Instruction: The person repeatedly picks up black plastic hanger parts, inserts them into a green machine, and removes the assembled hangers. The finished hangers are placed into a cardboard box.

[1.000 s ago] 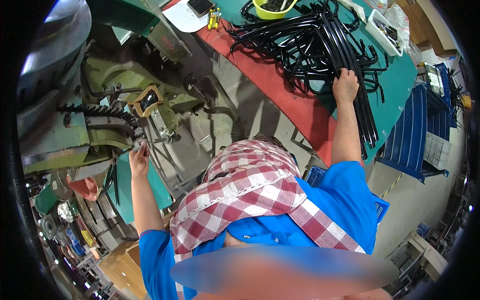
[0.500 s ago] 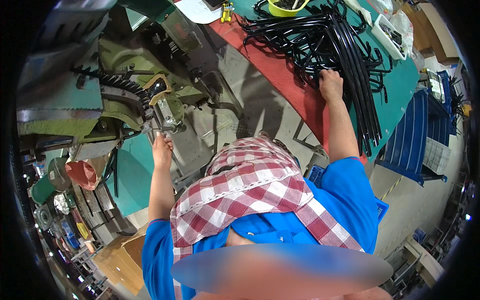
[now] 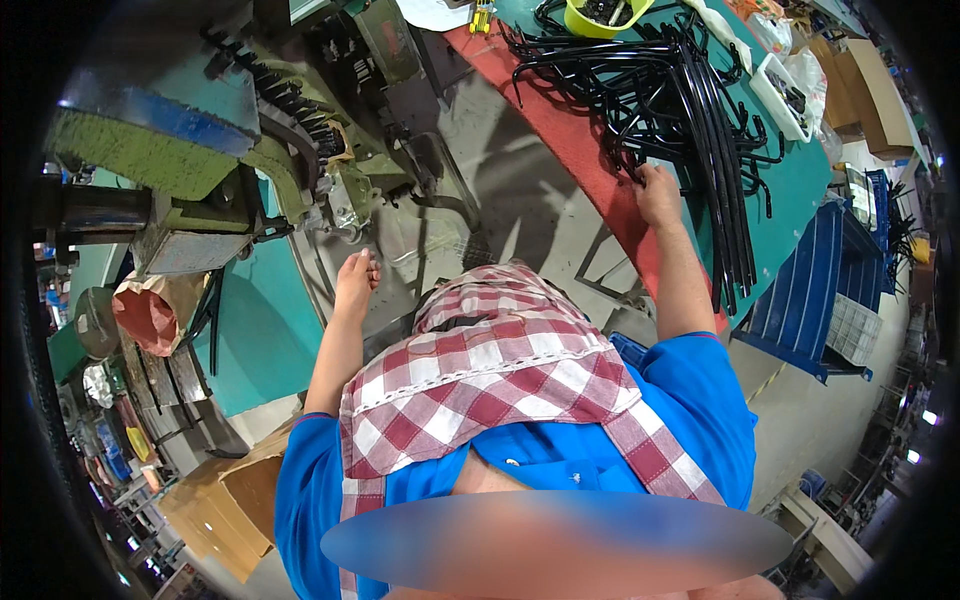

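A pile of glossy black bent metal rods [image 3: 722, 180] lies on the table at the right, long straight shafts side by side with hooked ends tangled on their left. My right hand [image 3: 658, 195] is at the pile's near left edge, its fingers closed round the end of one black bent rod [image 3: 628, 158]; the fingers partly hide the grip. To the left, my left hand [image 3: 356, 285] hangs in front of a green machine [image 3: 290, 185], apart from it. Its fingers are curled in, and nothing shows in them.
A green table with a red edge strip [image 3: 560, 135] carries a yellow-green bowl [image 3: 600, 25] and a white tray [image 3: 782, 98] of small parts. A blue metal rack [image 3: 800, 285] stands at the right. Cardboard boxes [image 3: 215, 510] sit at lower left, below another green tabletop [image 3: 260, 330].
My left hand has drawn back from the machine, toward me and to the right. My right hand has shifted slightly nearer along the pile's edge. The view has turned a little.
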A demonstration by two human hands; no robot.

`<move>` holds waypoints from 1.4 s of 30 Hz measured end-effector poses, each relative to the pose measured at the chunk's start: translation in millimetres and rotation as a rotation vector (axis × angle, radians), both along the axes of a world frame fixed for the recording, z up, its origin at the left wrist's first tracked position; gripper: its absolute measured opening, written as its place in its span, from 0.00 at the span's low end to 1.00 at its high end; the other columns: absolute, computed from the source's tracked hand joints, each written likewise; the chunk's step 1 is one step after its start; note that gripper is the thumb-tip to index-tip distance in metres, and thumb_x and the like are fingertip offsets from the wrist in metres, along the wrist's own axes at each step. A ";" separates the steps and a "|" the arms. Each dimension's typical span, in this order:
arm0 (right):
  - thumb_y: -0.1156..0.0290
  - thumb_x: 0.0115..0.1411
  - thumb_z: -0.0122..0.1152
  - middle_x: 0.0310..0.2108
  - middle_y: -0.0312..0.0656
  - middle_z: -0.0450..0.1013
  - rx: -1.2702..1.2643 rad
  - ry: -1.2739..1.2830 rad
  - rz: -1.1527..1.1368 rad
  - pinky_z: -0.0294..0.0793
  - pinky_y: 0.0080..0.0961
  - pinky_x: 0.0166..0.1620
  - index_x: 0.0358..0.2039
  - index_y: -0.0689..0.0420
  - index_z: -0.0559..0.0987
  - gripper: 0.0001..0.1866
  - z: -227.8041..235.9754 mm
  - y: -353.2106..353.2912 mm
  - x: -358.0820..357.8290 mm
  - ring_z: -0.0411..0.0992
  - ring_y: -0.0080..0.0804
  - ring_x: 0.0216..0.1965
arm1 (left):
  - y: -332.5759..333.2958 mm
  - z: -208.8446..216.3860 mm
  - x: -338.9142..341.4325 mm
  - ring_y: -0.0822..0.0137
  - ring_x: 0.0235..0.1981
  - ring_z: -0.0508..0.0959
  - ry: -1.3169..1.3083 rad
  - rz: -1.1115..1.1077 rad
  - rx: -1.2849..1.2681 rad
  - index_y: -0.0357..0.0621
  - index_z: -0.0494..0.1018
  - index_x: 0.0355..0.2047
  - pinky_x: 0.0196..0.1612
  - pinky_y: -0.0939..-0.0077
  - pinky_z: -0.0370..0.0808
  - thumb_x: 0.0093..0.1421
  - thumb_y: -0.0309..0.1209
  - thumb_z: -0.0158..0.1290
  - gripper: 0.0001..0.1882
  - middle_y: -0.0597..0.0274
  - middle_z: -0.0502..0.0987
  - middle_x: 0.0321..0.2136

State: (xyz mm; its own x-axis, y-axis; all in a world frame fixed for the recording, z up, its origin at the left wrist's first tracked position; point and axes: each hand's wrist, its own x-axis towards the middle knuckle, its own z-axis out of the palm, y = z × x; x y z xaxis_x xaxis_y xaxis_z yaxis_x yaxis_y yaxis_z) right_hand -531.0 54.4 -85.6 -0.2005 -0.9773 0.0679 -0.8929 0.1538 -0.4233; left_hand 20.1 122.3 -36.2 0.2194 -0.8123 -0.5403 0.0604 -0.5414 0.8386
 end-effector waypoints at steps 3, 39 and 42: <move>0.68 0.56 0.59 0.34 0.46 0.75 -0.085 0.156 -0.011 0.72 0.42 0.45 0.38 0.54 0.78 0.09 -8.9 2.9 7.8 0.73 0.47 0.41 | -5.4 -7.6 -9.0 0.78 0.22 0.68 0.035 -0.022 -0.003 0.42 0.68 0.39 0.25 0.84 0.64 0.67 0.40 0.48 0.13 0.68 0.71 0.24; 0.67 0.66 0.54 0.16 0.32 0.59 -0.725 -1.966 -0.133 0.58 0.22 0.24 0.25 0.55 0.67 0.12 171.2 -61.2 -45.2 0.55 0.23 0.18 | -11.7 -29.0 -29.0 0.78 0.22 0.68 0.032 -0.031 -0.075 0.39 0.70 0.39 0.26 0.83 0.65 0.67 0.37 0.47 0.12 0.67 0.72 0.26; 0.64 0.66 0.53 0.13 0.27 0.52 -0.645 -1.989 0.171 0.49 0.22 0.24 0.20 0.53 0.66 0.17 187.3 -54.8 -71.5 0.46 0.20 0.15 | -7.2 -24.2 -30.6 0.78 0.22 0.68 0.032 -0.003 -0.078 0.39 0.70 0.39 0.26 0.83 0.65 0.67 0.37 0.47 0.13 0.66 0.72 0.26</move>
